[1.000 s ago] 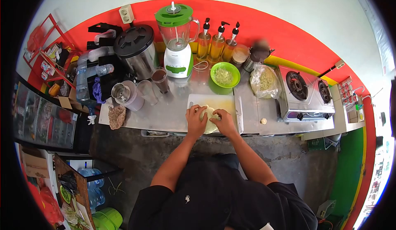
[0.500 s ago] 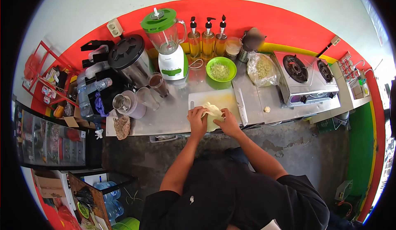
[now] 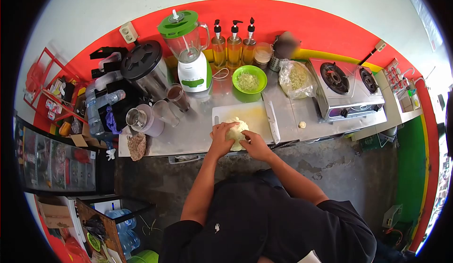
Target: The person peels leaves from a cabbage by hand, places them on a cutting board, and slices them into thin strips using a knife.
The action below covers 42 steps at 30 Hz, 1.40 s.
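A pale cabbage [image 3: 238, 130] sits between my hands over the near edge of the white cutting board [image 3: 225, 110]. My left hand [image 3: 221, 138] wraps its left side, fingers over the top. On its lower right, my right hand [image 3: 256, 146] grips with bent fingers; the exact contact of the fingertips is partly hidden. A knife [image 3: 272, 124] with a white handle lies along the board's right side. Beyond the board stands a green bowl [image 3: 241, 93] holding pale shreds [image 3: 247, 81]. A small cut stub [image 3: 302, 125] rests on the steel counter to the right.
A plastic bag of shreds [image 3: 298, 80] lies left of the two-burner stove [image 3: 349, 103]. Behind are pump bottles [image 3: 234, 50] and a blender [image 3: 194, 72]. Glasses [image 3: 178, 98], a pitcher [image 3: 151, 122] and a large lidded container [image 3: 144, 65] stand left on the counter [image 3: 188, 138].
A loose leaf edge that stood up between my hands now lies lower, and the cabbage looks rounder. My left hand has moved further over it; my right hand has shifted slightly down.
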Tool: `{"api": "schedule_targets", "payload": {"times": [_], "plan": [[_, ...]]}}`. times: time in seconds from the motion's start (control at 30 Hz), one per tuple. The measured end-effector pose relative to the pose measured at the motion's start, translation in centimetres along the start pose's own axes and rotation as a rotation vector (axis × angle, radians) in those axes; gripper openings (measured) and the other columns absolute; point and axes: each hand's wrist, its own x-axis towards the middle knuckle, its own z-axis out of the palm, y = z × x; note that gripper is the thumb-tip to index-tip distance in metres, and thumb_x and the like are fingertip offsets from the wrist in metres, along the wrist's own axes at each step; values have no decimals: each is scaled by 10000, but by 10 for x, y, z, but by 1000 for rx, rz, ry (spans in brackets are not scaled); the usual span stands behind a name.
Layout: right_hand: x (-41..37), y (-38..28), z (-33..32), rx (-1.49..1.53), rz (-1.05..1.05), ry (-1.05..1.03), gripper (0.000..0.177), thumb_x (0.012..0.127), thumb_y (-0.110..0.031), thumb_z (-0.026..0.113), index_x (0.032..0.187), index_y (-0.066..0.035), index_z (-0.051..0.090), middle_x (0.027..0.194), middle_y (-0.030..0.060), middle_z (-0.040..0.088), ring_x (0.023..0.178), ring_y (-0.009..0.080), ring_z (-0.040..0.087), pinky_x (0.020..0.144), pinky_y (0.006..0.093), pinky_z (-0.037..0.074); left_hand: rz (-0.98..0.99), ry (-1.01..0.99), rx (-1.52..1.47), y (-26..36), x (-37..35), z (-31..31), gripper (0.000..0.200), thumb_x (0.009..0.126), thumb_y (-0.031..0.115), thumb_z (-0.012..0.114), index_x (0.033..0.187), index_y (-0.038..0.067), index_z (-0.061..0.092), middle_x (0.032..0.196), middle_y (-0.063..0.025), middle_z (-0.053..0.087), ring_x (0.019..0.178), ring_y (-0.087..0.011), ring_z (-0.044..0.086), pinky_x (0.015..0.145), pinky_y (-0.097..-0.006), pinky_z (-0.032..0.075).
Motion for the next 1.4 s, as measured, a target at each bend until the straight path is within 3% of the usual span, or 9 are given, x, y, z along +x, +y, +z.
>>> {"api": "schedule_targets", "payload": {"times": [0.17, 0.23, 0.3, 0.33, 0.37, 0.47, 0.77, 0.97, 1.4], "plan": [[26, 8, -16, 73, 29, -237, 284, 892, -56, 591, 1145, 55, 658, 882, 114, 685, 729, 149, 609, 687, 321, 499, -64, -122, 42, -18, 0, 8, 418, 708, 25, 665, 1110, 121, 731, 1124, -40, 583, 1200, -312, 448, 1064, -413, 373], [39, 31, -4, 176, 25, -105, 242, 891, -41, 595, 1109, 30, 672, 891, 89, 688, 786, 148, 626, 722, 319, 510, -73, -77, -4, -21, -3, 11, 387, 713, 28, 680, 1088, 106, 736, 1113, -46, 584, 1191, -315, 452, 1051, -408, 396], [53, 23, -3, 101, -119, 135, 212, 895, -50, 592, 1080, -1, 684, 884, 120, 697, 834, 212, 670, 755, 330, 527, -72, -33, -44, -25, -3, 9, 356, 718, 31, 695, 1066, 90, 740, 1102, -52, 585, 1182, -318, 456, 1038, -404, 418], [56, 21, -1, -40, -151, 154, 214, 922, -71, 593, 1121, -10, 645, 1042, 148, 684, 996, 291, 660, 873, 382, 516, -54, -33, -72, -28, -5, 7, 339, 719, 8, 699, 1044, 92, 746, 1082, -55, 585, 1160, -316, 470, 1033, -400, 418], [58, 21, 3, -38, -153, 153, 214, 922, -71, 593, 1121, -10, 645, 1042, 148, 684, 996, 291, 660, 873, 382, 516, -36, -34, -100, -30, -7, 6, 325, 719, -16, 703, 1021, 94, 752, 1062, -58, 585, 1138, -313, 485, 1028, -395, 418], [59, 33, 18, -164, -309, 27, 397, 974, -135, 581, 1347, -20, 507, 1357, 206, 542, 1264, 376, 530, 1047, 427, 427, -31, 10, -138, -25, -14, -1, 330, 707, -92, 687, 969, 94, 760, 1030, -63, 583, 1099, -307, 511, 1012, -380, 425], [55, 43, 14, 146, -119, -117, 515, 967, -138, 579, 1453, -36, 447, 1435, 219, 492, 1349, 359, 487, 1114, 411, 391, -39, 86, -220, -28, -25, 0, 389, 687, -176, 641, 956, 80, 755, 1041, -68, 568, 1077, -274, 553, 986, -334, 437], [54, 38, 7, 23, -119, -175, 726, 835, -164, 706, 1485, -44, 405, 1484, 208, 447, 1404, 351, 429, 1170, 409, 356, -135, 108, -492, -39, -26, 8, 296, 776, -135, 660, 973, 66, 751, 1068, -57, 576, 1047, -229, 578, 987, -326, 443], [49, 40, 2, 59, -54, -218, 907, 775, -175, 806, 1545, -122, 331, 1517, 207, 410, 1414, 362, 422, 1167, 408, 362, -149, 64, -558, -44, -28, -3, 142, 808, -91, 707, 874, 35, 702, 1114, -47, 589, 1080, -185, 591, 1000, -313, 441]]}}
